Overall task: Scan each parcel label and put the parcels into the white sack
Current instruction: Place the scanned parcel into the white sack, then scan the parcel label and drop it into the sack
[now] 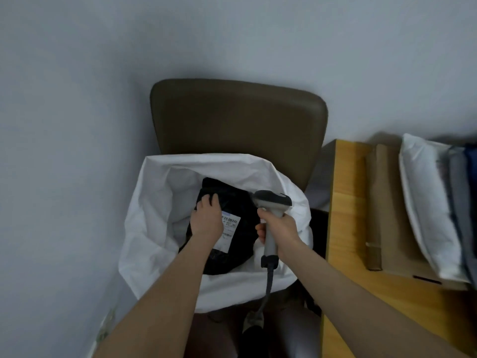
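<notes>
I see the left hand (206, 220) inside the open large white sack (144, 228). Its fingers are bent over the black soft plastic parcel (240, 254) and hold it there. The white printed label (230, 223) faces up, just beside this hand. The right hand (281, 231) is closed firmly around the handle of the grey handheld barcode scanner (273, 200), whose head is above the parcel. The sack stands on the brown padded chair (232, 117). Other packets (423, 192) lie on the wooden table (346, 228) at the right.
</notes>
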